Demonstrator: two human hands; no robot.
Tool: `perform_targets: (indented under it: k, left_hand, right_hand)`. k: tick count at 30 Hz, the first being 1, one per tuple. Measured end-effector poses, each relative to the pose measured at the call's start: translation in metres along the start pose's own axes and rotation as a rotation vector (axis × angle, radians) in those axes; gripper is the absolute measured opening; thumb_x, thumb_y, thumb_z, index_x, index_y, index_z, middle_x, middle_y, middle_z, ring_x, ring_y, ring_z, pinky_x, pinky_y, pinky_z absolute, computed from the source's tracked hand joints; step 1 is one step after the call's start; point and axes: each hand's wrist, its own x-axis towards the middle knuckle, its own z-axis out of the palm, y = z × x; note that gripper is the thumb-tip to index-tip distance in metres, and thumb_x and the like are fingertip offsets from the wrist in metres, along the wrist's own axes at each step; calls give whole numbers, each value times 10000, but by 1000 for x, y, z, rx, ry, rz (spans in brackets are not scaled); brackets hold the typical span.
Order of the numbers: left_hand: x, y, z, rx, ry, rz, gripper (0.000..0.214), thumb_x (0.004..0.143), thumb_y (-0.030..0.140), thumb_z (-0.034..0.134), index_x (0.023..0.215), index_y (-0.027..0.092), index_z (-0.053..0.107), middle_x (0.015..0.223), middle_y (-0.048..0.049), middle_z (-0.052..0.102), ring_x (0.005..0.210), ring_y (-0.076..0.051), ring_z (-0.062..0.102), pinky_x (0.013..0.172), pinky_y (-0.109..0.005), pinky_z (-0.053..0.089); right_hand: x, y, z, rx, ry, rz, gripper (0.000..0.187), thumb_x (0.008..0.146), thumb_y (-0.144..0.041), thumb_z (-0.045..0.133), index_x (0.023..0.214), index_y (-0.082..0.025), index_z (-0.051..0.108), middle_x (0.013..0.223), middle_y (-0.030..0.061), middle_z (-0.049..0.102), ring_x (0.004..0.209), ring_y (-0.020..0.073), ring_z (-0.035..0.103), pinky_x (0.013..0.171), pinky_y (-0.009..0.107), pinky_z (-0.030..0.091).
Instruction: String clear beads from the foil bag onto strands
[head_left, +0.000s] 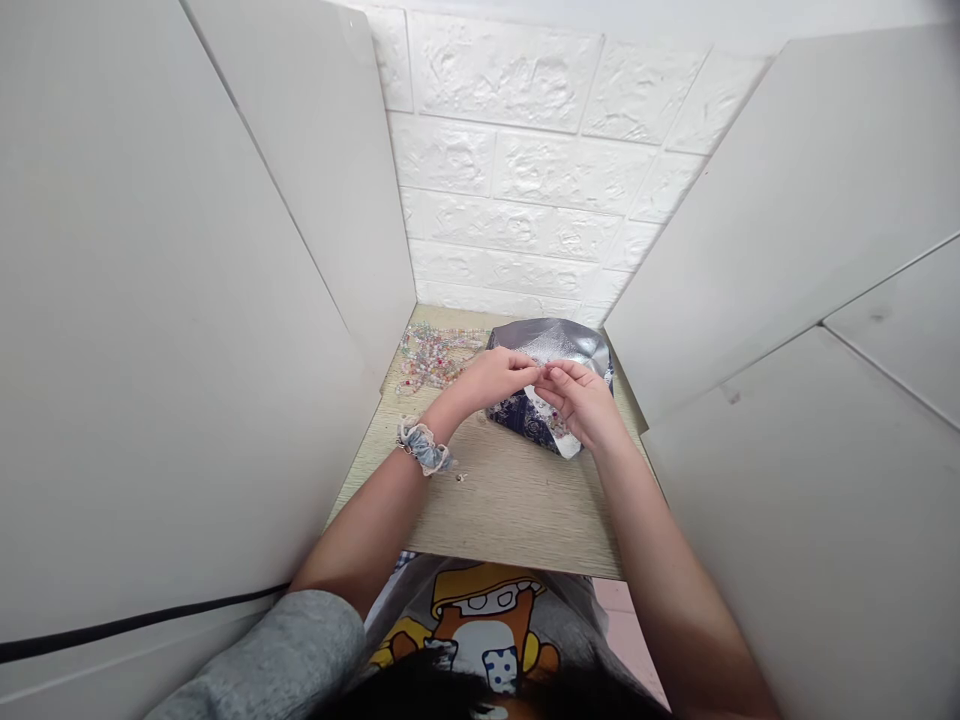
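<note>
My left hand [504, 376] and my right hand [583, 398] meet at their fingertips above a bag with a silver lining. Both are closed in a pinch, and what lies between the fingers is too small to name. Directly beneath them, the bag [551, 338] lies with its mouth spread wide; its outside is dark blue with a pattern. Small beads [558, 424] show inside it, partly covered by my right hand. To the left of my left hand, strands of multicoloured beads [435, 358] lie in a loose heap.
A wooden tabletop [517, 505] carries these things. A tiny metallic piece [460, 478] rests near my left wrist, which wears a blue scrunchie [424, 446]. Pale panels [300, 130] rise on both sides, and a white brick-patterned wall [517, 170] closes the back.
</note>
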Motion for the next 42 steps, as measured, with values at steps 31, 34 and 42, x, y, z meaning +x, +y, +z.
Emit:
perform_targets:
  k: [31, 34, 42]
  left_hand:
    - [-1, 3, -1, 12, 11, -14, 283, 688, 378, 382, 509, 159, 387, 488, 35, 288, 480, -72, 256, 471, -228, 172]
    - [-1, 3, -1, 24, 11, -18, 280, 690, 375, 376, 512, 160, 376, 494, 34, 285, 482, -73, 255, 470, -230, 172]
    - [-1, 2, -1, 26, 7, 7, 260, 688, 351, 372, 511, 161, 363, 492, 35, 269, 479, -72, 249, 472, -230, 175]
  right_hand:
    - [-1, 0, 2, -1, 15, 21, 189, 596, -298, 674, 712, -190, 570, 692, -21, 634, 671, 76, 608, 667, 181, 502]
    - [-1, 0, 1, -9, 15, 18, 205, 588, -305, 680, 712, -189, 567, 690, -24, 633, 666, 73, 607, 678, 186, 502]
    - [0, 1, 1, -10, 9, 11, 192, 606, -304, 666, 731, -191, 574, 707, -18, 638, 670, 73, 608, 685, 187, 498]
